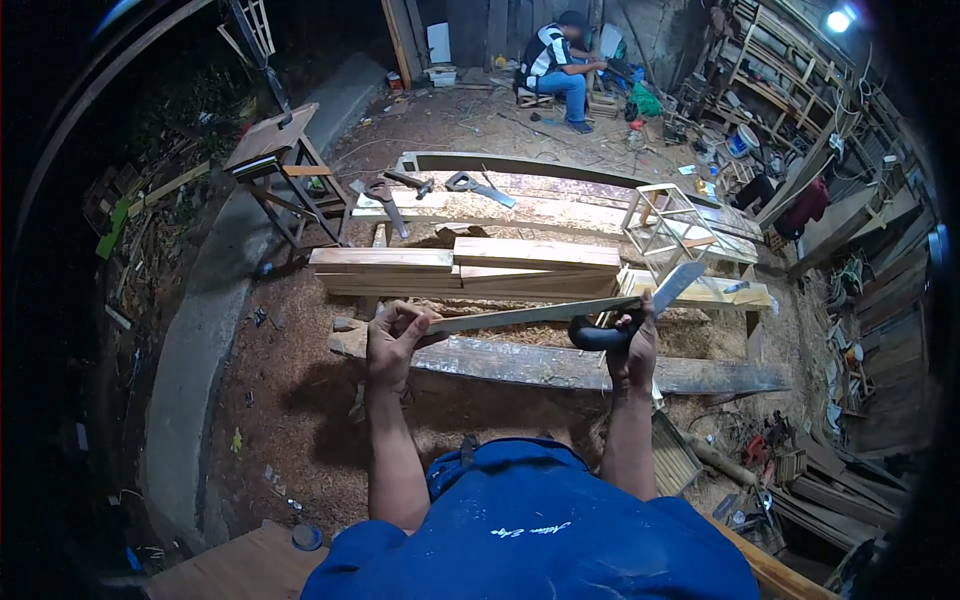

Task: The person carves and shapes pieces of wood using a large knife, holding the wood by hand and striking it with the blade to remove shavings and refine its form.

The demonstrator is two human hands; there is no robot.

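Observation:
My left hand (395, 345) pinches one end of a long, thin wooden strip (520, 314), which is held nearly level across my body. My right hand (635, 345) grips a black-handled saw (595, 335) at the strip's other end, with a pale, wide blade (672, 283) angled up to the right. Behind the strip lie stacked timber boards (535, 250); a weathered plank (510, 365) runs below it. Farther back on the boards are two more saws (485, 190) and a hammer (410, 180).
A small wooden frame (665, 215) stands at the bench's right. A sawhorse-like stand (285, 170) is at left beside a concrete strip (180, 420). A co-worker (560, 70) sits at the back. Scrap wood (830, 500) lies lower right; cluttered shelving (775, 70) is upper right.

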